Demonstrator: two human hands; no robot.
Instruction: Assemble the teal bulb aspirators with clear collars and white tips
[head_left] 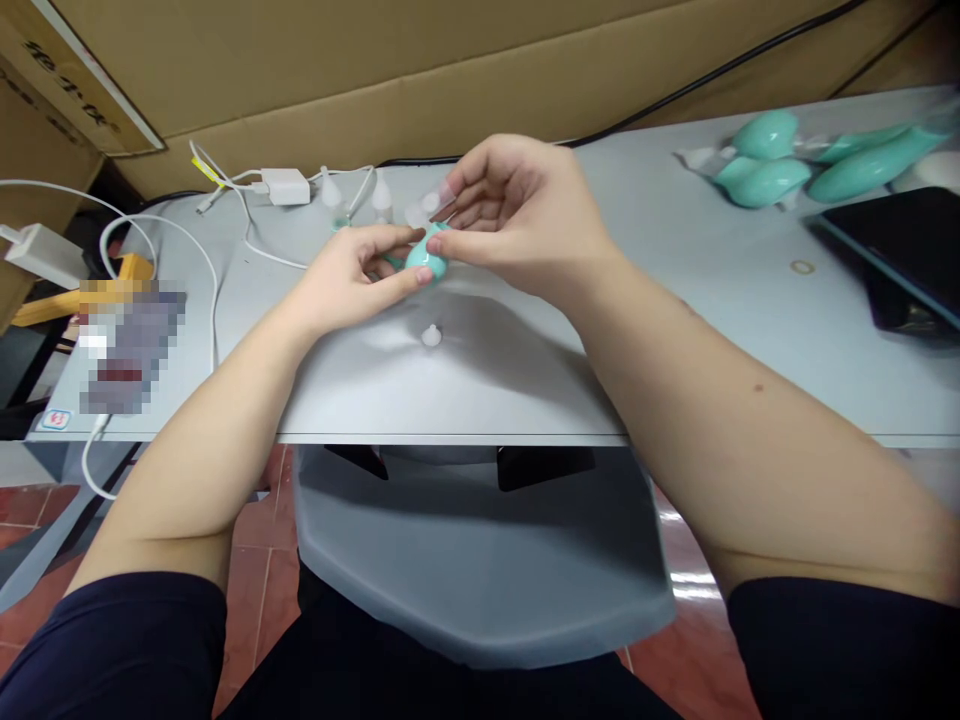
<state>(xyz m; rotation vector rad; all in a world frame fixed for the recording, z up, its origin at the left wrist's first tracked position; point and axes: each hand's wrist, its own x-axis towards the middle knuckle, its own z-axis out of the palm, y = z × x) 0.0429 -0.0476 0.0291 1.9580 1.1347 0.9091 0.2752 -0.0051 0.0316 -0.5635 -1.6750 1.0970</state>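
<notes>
My left hand (352,275) is closed on a small glossy teal egg-shaped device (427,262), with thumb and fingers around its left side. From above and to the right, my right hand (517,205) pinches at the upper end of the same device, its thumb pressed on the teal surface. A clear plastic piece (424,208) shows at my right fingertips; whether it is joined to the device I cannot tell. On the table just below the hands stands a small white nozzle tip (431,335). Two white cone-shaped nozzles (331,190) (382,192) stand upright behind my left hand.
Several teal devices (765,165) lie at the right back, near a black tablet-like object (900,260) and a tan ring (802,267). White cables and a charger (285,186) lie left, beside a blurred-out phone-like object (135,350). A cardboard wall (337,80) bounds the grey table (360,400).
</notes>
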